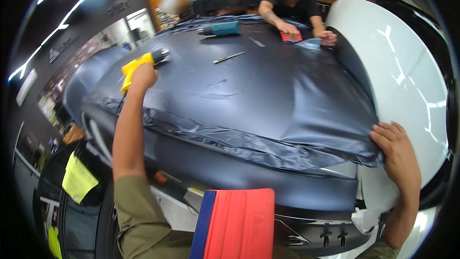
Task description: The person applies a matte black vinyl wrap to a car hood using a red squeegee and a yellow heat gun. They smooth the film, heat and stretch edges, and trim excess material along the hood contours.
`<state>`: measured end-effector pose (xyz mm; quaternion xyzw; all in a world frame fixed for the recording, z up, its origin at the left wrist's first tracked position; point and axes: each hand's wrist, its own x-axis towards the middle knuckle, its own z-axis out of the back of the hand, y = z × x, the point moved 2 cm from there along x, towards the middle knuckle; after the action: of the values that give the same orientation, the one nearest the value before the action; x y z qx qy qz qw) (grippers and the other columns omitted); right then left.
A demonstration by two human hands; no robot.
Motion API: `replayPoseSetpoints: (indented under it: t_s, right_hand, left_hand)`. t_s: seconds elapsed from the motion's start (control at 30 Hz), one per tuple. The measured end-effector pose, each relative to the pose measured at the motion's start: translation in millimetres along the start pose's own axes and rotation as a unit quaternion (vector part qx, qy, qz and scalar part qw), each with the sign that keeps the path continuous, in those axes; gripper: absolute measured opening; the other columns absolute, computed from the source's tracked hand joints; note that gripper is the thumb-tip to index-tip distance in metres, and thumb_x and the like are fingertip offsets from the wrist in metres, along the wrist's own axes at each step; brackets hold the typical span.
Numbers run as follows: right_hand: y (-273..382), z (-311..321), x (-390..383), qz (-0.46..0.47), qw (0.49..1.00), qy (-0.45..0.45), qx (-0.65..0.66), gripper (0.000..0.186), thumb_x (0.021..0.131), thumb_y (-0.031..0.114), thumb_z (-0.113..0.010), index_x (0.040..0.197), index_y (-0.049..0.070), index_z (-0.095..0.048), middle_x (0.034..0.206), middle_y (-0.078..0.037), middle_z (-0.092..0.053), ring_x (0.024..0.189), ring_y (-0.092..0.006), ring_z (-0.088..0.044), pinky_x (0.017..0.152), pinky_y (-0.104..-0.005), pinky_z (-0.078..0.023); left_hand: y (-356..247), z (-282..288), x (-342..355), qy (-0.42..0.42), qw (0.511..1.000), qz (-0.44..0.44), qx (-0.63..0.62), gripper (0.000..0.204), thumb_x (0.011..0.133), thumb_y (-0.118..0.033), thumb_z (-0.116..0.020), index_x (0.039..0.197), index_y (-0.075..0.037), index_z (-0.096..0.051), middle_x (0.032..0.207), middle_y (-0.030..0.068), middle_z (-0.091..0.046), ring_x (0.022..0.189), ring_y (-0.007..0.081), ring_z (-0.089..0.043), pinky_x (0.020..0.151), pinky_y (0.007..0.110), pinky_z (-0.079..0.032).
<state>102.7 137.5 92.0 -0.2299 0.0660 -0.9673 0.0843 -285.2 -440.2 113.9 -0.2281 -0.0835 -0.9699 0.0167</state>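
Observation:
My left hand [143,76] is wrapped round the handle of a yellow heat gun [135,67], whose dark nozzle points right, above the hood. At the near right corner my right hand [398,156] pinches the edge of a dark matte vinyl film [326,96]. From that corner the film runs in folds across the hood, and its loose edge [230,141] hangs wrinkled along the near side. A red squeegee [242,223] with a dark blue edge shows very close at the bottom middle; what holds it is out of sight.
Across the hood a person [292,5] presses a red squeegee [290,38] beside a light blue piece [310,43]. A teal heat gun [225,29] and a slim knife [229,58] lie on the film. A white curved car panel [397,67] stands right; a yellow cloth [79,178] hangs lower left.

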Motion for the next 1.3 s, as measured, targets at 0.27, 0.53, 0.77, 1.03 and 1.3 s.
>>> replayPoseSetpoints:
  t_s: [0.27,0.53,0.77,1.03,1.3]
  right_hand:
    - [-4.0,-10.4,-1.7,0.005,0.999,-0.040,0.027,0.037,0.074,-0.008,-0.057,0.108,-0.001,-0.070,0.118,-0.016,-0.069,0.120,-0.0321,-0.060,0.105,-0.0439,-0.043]
    - [-2.2,12.9,4.6,-0.005,1.000,0.024,0.000,0.039,0.073,-0.009,-0.062,0.111,0.001,-0.070,0.119,-0.011,-0.070,0.119,-0.0265,-0.062,0.104,-0.0380,-0.046]
    - [-3.4,10.2,-2.6,0.011,1.000,-0.008,0.024,0.039,0.074,-0.008,-0.062,0.112,0.000,-0.070,0.116,-0.013,-0.071,0.116,-0.0297,-0.063,0.104,-0.0392,-0.046]
    - [4.1,17.7,-1.1,0.000,1.000,0.017,0.004,0.036,0.077,-0.008,-0.057,0.110,0.001,-0.070,0.117,-0.015,-0.070,0.113,-0.0301,-0.064,0.103,-0.0409,-0.046]
    - [-11.0,5.4,-4.7,0.013,1.000,0.016,-0.010,0.028,0.081,-0.001,-0.055,0.104,0.003,-0.070,0.116,-0.014,-0.071,0.097,-0.0318,-0.070,0.086,-0.0412,-0.054]
  left_hand:
    - [206.5,-93.1,94.9,-0.033,0.979,0.173,-0.101,0.052,0.084,-0.039,-0.064,0.116,0.002,-0.069,0.116,0.0242,-0.069,0.108,0.0375,-0.067,0.092,0.045,-0.051]
    - [230.0,-155.0,142.6,0.069,0.977,0.182,-0.092,0.043,0.083,-0.028,-0.067,0.114,0.002,-0.069,0.107,0.0215,-0.071,0.098,0.0334,-0.068,0.084,0.045,-0.052]
    - [246.1,-105.4,124.1,-0.094,0.926,0.133,-0.340,0.037,0.080,-0.014,-0.067,0.115,0.000,-0.069,0.093,0.0135,-0.070,0.084,0.0236,-0.066,0.075,0.039,-0.051]
    - [43.1,65.9,64.6,-0.191,0.948,-0.061,-0.249,0.059,0.085,-0.021,-0.065,0.141,-0.003,-0.054,0.111,0.0229,-0.070,0.100,0.0301,-0.069,0.088,0.039,-0.050]
    - [-115.5,159.3,-19.2,-0.222,0.962,-0.075,-0.141,0.067,0.086,-0.031,-0.068,0.149,-0.026,-0.047,0.111,0.0194,-0.060,0.106,0.0381,-0.063,0.090,0.048,-0.050]
